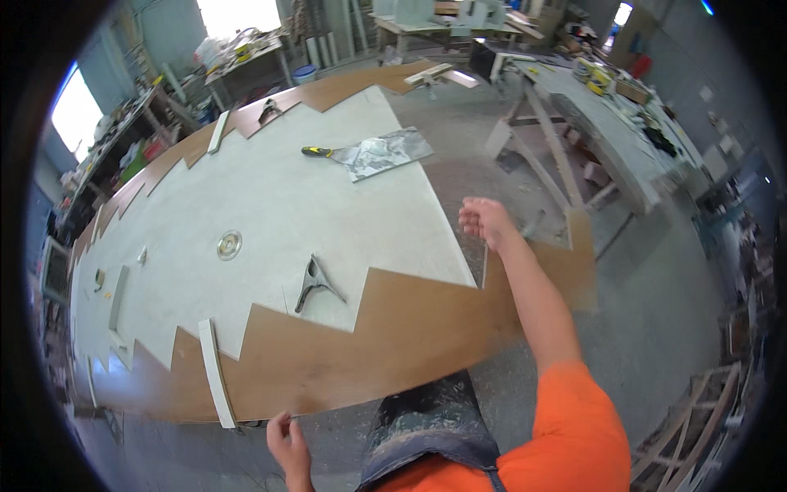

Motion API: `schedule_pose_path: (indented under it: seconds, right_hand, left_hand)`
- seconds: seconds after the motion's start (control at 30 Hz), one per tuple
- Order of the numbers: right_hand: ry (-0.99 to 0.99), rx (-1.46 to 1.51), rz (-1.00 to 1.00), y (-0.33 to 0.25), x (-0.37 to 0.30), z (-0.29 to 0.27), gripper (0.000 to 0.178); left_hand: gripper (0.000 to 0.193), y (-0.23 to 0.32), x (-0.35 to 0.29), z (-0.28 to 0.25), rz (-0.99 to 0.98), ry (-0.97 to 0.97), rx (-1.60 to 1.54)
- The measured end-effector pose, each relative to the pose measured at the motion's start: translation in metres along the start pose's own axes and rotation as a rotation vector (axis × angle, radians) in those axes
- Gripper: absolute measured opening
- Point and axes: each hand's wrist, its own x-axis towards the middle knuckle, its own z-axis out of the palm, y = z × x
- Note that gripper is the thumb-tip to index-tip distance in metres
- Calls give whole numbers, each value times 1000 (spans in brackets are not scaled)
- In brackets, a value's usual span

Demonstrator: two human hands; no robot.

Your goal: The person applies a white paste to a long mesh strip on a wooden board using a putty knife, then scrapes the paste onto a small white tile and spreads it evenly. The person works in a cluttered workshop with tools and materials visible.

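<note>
My right hand (485, 221) reaches out beyond the right edge of a large white panel (328, 205). Its fingers are curled in together, and I cannot make out anything in them. Low in the picture, my left hand (288, 443) is beside the near edge of a brown board (393, 344) with a zigzag cut. Thumb and fingers are bent together there; whatever they hold is too small to name. A spring clamp (316, 285) lies on the panel between my hands. Farther back, a yellow-and-black-handled putty knife (320, 152) rests on a smeared grey board (389, 156).
A round metal disc (229, 245) lies mid-panel. A white strip (216, 373) crosses the near brown board, and another clamp (269, 110) is at the far edge. A cluttered workbench (607, 123) stands at the right. Wooden frames (689, 418) lean at the lower right.
</note>
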Motion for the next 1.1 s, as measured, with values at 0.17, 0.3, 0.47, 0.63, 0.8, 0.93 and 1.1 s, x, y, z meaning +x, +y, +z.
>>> schedule_pose_path:
  seconds: [0.17,0.3,0.47,0.63,0.8,0.93,1.1]
  right_hand:
    - [157,-8,78,3,208,29,32]
    - [166,90,117,16,284,54,21]
    - [76,160,173,23,300,37,15]
    - [-242,283,327,34,170,71,9]
    - [-373,460,476,62,64,119,11]
    - [-465,446,490,61,8,143,17]
    - [-706,245,452,35,-27,140,38]
  left_hand:
    - [23,30,-74,-15,-405,228,170]
    - [30,84,-81,31,-510,236,158]
    - [19,136,-9,117,-356,106,-147]
    - [31,181,91,222,-382,-279,-524]
    - [43,197,201,332,-734,-357,-1216]
    - [40,162,225,335,-777,-356,-1409]
    - [39,158,192,309,-658,-269,-1680]
